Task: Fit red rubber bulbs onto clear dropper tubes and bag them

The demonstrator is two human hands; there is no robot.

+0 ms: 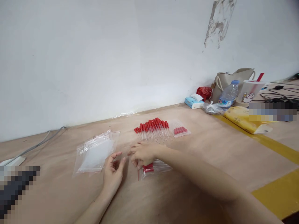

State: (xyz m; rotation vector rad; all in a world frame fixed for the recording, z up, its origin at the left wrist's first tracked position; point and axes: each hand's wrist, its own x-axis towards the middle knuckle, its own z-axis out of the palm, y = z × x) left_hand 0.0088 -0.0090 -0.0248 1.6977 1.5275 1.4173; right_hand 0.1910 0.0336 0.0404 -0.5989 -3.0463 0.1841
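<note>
My left hand (114,170) is just above the table, its fingers curved and apart with nothing between them. Beside it, my right hand (143,154) reaches leftward over a clear zip bag (161,167) that holds droppers with red bulbs (148,168). Its fingers look spread, though whether they touch the bag I cannot tell; the hand and forearm hide part of it. Behind my right hand lies a row of loose red-bulb droppers (153,126), stems toward me. A second bag of red-bulb droppers (180,130) lies to their right. Flat clear zip bags (95,154) are stacked at left.
Along the wall at right are a tissue pack (194,102), a water bottle (230,93), a drink cup (251,90), a grey bag (235,79) and a yellow packet (245,118). Black cables (280,98) lie farther right. A grey cable (44,140) runs at left.
</note>
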